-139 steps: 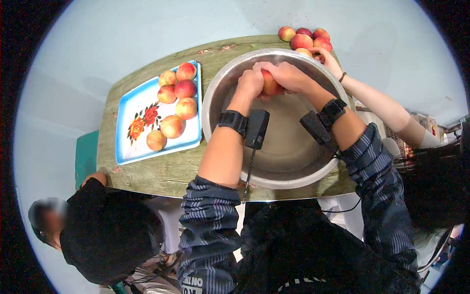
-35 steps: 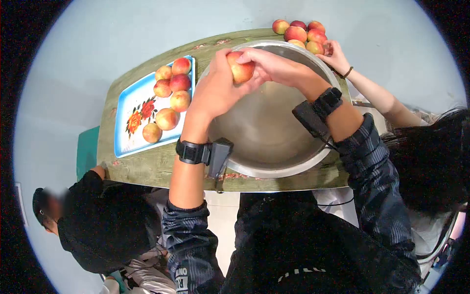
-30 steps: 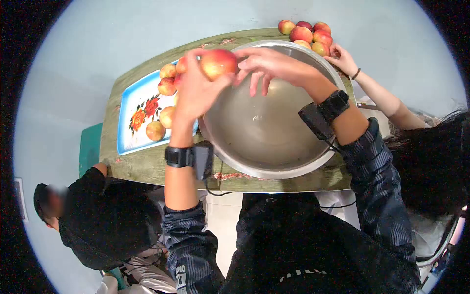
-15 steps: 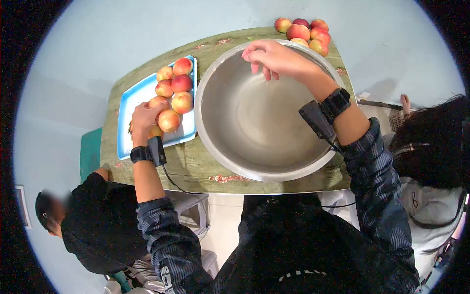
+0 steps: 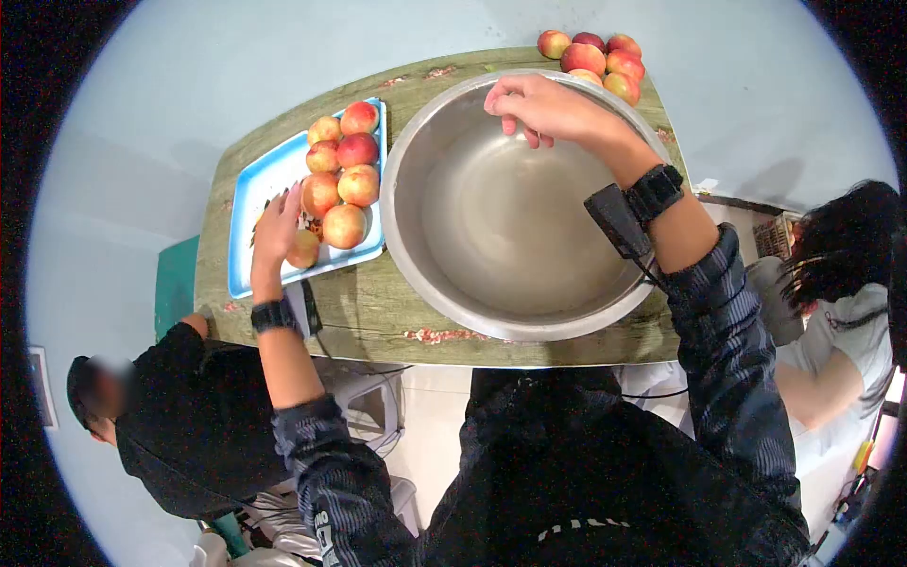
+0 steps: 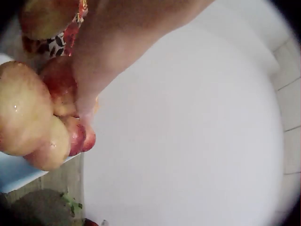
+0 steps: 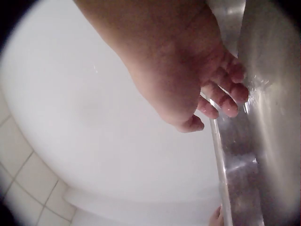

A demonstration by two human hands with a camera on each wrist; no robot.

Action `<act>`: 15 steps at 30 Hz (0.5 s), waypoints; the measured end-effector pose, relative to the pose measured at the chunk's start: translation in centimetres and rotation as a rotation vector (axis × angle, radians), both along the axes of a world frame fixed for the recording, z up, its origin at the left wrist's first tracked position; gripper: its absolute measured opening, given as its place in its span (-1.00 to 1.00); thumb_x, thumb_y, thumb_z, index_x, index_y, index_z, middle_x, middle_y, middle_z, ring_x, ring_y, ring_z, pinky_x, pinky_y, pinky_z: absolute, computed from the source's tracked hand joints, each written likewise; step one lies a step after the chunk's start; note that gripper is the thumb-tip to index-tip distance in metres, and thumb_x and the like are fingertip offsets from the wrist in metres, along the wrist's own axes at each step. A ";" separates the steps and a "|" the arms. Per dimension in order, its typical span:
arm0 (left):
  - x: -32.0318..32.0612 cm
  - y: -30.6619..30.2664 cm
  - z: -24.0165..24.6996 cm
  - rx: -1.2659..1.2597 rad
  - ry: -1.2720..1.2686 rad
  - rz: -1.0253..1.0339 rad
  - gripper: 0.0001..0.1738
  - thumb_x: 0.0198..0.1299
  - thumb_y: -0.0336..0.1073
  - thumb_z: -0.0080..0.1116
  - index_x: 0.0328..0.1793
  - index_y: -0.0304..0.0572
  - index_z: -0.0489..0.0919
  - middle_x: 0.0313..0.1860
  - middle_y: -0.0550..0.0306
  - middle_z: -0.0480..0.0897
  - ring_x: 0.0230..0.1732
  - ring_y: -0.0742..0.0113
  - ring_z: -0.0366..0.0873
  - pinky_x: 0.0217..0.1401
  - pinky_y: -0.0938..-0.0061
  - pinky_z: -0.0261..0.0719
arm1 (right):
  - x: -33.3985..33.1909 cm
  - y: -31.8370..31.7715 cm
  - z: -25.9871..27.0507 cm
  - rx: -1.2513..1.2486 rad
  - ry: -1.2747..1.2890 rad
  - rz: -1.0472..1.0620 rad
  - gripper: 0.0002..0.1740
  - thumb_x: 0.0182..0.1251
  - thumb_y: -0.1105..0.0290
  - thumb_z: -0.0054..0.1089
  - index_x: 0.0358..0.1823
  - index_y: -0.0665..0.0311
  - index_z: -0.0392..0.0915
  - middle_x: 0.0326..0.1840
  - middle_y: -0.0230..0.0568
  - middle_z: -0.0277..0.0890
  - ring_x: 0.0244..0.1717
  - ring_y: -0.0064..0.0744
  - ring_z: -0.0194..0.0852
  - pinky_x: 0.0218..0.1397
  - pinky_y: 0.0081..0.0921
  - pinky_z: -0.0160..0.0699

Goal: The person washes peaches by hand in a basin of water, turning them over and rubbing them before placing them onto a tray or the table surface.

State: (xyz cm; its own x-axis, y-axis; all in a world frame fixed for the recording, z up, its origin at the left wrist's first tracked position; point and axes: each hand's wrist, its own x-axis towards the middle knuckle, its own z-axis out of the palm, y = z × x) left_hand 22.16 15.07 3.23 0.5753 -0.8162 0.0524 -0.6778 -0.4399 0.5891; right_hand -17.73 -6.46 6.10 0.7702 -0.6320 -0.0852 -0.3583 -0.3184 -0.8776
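Observation:
My left hand (image 5: 276, 230) is over the blue-rimmed white tray (image 5: 243, 203), its fingers extended and nothing in its grasp. Right by its fingertips lies a red-and-yellow peach (image 5: 319, 195) among several others on the tray. In the left wrist view, wet-looking peaches (image 6: 23, 110) sit beside the hand, which hides part of the group. Above the far side of a large metal basin (image 5: 408, 255) hovers my right hand (image 5: 543, 106), holding nothing. The right wrist view shows its fingers (image 7: 227, 105) loosely bent and wet, overlapping the basin's rim.
Several peaches (image 5: 583, 59) are piled at the table's back right corner, behind the basin. Water stands in the basin. Bare wooden tabletop (image 5: 359, 317) shows in front of the tray. One person (image 5: 203, 435) sits at the left, another (image 5: 841, 331) at the right.
Both hands held a peach in the basin; the left then carried it left, set it on the tray and let go. The right hand stayed over the basin. Another person's hand left the back pile.

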 end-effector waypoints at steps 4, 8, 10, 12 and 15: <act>-0.2 5.2 -0.4 0.263 -0.187 -0.101 -0.23 0.12 0.02 0.43 0.28 -0.47 0.51 0.06 -0.23 0.67 0.05 0.16 0.65 0.09 0.38 0.59 | -0.1 -0.3 0.1 -0.036 -0.013 0.003 -0.59 0.40 0.06 0.00 -0.01 0.25 0.52 -0.35 -0.36 0.50 -0.58 -0.59 0.40 -0.59 -0.55 0.38; -4.1 5.7 -0.5 0.051 0.132 0.000 -0.24 0.07 -0.20 0.50 0.33 -0.45 0.44 0.04 -0.16 0.68 0.00 0.24 0.65 0.06 0.41 0.60 | 0.3 -0.4 -0.1 -0.030 0.005 -0.017 -0.59 0.41 0.05 0.01 -0.01 0.25 0.52 -0.35 -0.37 0.51 -0.59 -0.59 0.40 -0.59 -0.55 0.37; -4.9 5.5 -0.9 -0.045 0.280 -0.008 -0.20 0.05 -0.28 0.52 0.38 -0.41 0.38 0.03 -0.13 0.68 0.00 0.22 0.65 0.04 0.41 0.62 | 0.1 -0.6 -0.4 -0.050 0.009 -0.011 -0.58 0.41 0.04 0.01 0.00 0.24 0.53 -0.35 -0.37 0.51 -0.59 -0.59 0.40 -0.60 -0.55 0.36; -5.6 5.4 -1.3 -0.098 0.292 -0.036 -0.26 0.07 -0.31 0.50 0.35 -0.38 0.40 0.03 -0.13 0.68 0.00 0.23 0.65 0.03 0.42 0.61 | 0.0 -0.8 -0.5 -0.010 0.002 -0.018 -0.57 0.41 0.03 0.01 0.00 0.24 0.53 -0.36 -0.37 0.51 -0.59 -0.59 0.41 -0.61 -0.55 0.35; -6.3 5.3 -1.7 -0.114 0.167 -0.061 -0.40 0.11 -0.36 0.46 0.26 -0.34 0.47 0.02 -0.06 0.69 -0.02 0.25 0.65 -0.01 0.42 0.62 | 0.1 -0.8 -0.5 -0.014 0.020 -0.040 -0.57 0.41 0.02 0.01 -0.01 0.23 0.54 -0.38 -0.38 0.51 -0.59 -0.58 0.42 -0.61 -0.55 0.35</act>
State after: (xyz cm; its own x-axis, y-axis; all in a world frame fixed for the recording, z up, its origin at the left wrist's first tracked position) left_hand 15.86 20.36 1.57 0.5331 -0.8443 0.0547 -0.5900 -0.3246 0.7393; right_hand -17.60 -7.27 5.63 0.7426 -0.6636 -0.0907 -0.3881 -0.3160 -0.8658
